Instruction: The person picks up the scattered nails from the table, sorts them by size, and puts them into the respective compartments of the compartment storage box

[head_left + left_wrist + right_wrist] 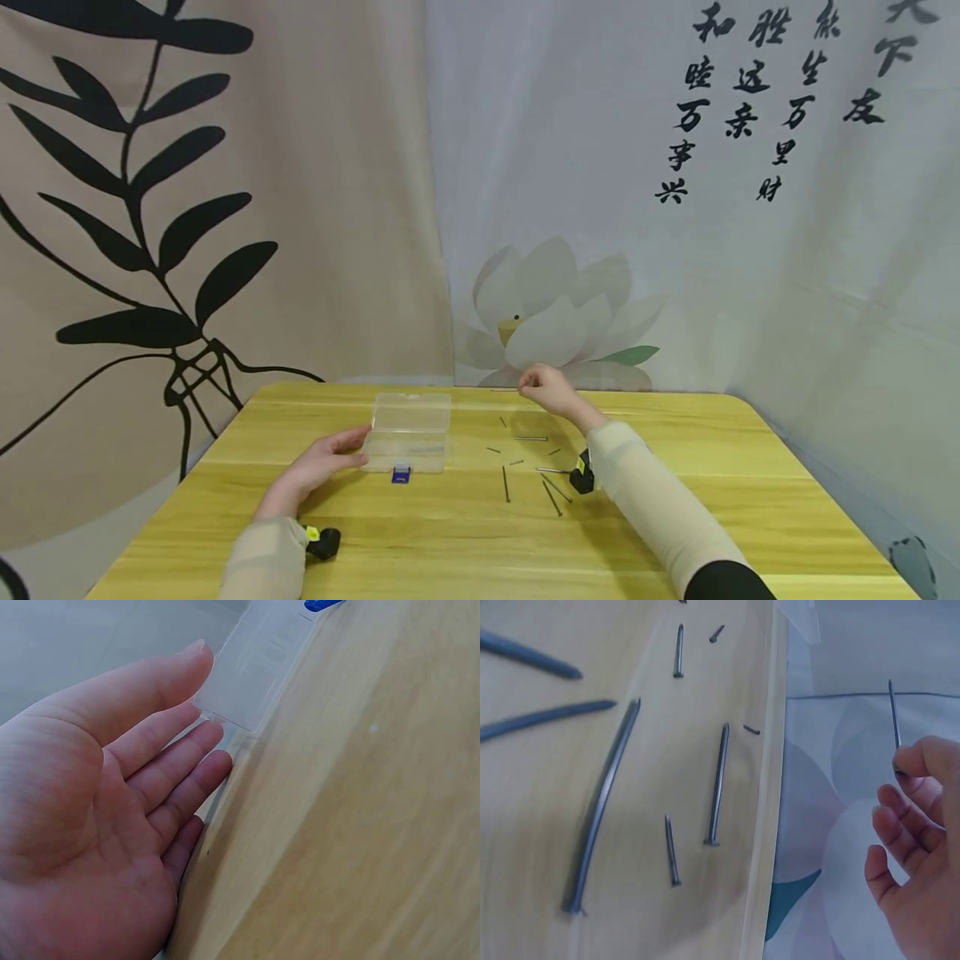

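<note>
My left hand (330,460) is at the left side of a clear plastic box (408,454) lying with its lid raised and a blue latch (401,474) at the front. In the left wrist view the fingers (176,791) are nearly straight, thumb and index tips right at the box's edge (251,675). Over the far edge of the table, my right hand (551,390) pinches a nail (894,716) near its head between thumb and index finger, its point sticking out. The other fingers of that hand (900,832) are loosely curled.
Several loose nails of different sizes lie right of the box, among them a long one (604,810), a medium one (718,787) and a short one (673,851). The wooden table (420,542) ends at a printed curtain (360,208) behind.
</note>
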`<state>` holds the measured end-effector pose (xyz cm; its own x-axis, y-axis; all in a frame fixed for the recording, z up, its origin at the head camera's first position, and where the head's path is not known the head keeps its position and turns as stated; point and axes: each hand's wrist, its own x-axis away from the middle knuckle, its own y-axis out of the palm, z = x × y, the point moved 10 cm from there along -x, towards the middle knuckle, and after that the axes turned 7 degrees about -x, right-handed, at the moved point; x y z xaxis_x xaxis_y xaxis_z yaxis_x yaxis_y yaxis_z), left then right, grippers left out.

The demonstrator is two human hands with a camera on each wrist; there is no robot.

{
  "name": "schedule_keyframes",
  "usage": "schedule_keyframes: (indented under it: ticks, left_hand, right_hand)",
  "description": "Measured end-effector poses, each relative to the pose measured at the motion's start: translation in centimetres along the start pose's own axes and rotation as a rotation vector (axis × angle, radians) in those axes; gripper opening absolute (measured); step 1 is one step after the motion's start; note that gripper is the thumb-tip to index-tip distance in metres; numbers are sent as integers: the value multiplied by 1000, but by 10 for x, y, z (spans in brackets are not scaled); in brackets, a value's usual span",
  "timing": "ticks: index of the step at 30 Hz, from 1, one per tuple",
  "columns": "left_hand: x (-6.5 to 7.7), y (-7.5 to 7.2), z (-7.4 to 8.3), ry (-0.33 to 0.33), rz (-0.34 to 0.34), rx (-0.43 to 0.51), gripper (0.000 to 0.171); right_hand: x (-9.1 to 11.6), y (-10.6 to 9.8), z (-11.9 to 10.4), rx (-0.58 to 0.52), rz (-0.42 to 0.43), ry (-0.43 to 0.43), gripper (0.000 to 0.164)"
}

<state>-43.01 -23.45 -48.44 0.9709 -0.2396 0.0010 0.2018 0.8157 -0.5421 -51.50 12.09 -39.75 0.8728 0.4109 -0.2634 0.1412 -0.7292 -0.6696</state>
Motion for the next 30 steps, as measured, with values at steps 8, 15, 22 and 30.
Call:
schedule_keyframes:
  ticks: [8, 15, 22, 30]
  left_hand:
    - [0, 3, 2, 15, -18, -24, 65]
    - [-1, 1, -2, -7, -2, 22, 65]
    - [-1, 2, 1, 2, -8, 14, 65]
    - [0, 2, 4, 17, -14, 11, 64]
  right_hand:
    - [-4, 18, -15, 9, -38, -23, 12]
    - [-8, 38, -26, 33, -76, -56, 13]
    - [-13, 58, -34, 70, -116, -100, 11]
    - [-15, 85, -35, 54, -170, -104, 12]
